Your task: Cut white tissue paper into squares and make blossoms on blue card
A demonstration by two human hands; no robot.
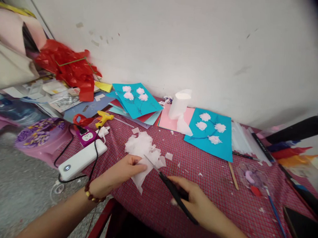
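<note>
My left hand [129,170] pinches a piece of white tissue paper [139,181] whose corner hangs down below the fingers. In my right hand [192,197] are black-handled scissors [173,190], their blades pointing up and left at the paper. Whether the blades touch the paper I cannot tell. Just beyond my left hand lies a loose pile of cut white tissue pieces [140,144], with small squares around its right side. A wooden bead bracelet [93,197] circles my left wrist.
Two blue cards with white paper flowers, a left card [146,109] and a right card [200,145], lie near the wall. Between them stands a tissue roll [178,106]. A yellow glue gun [104,119], a white power bank [82,160] and a paintbrush [276,212] lie on the checked tablecloth [160,199].
</note>
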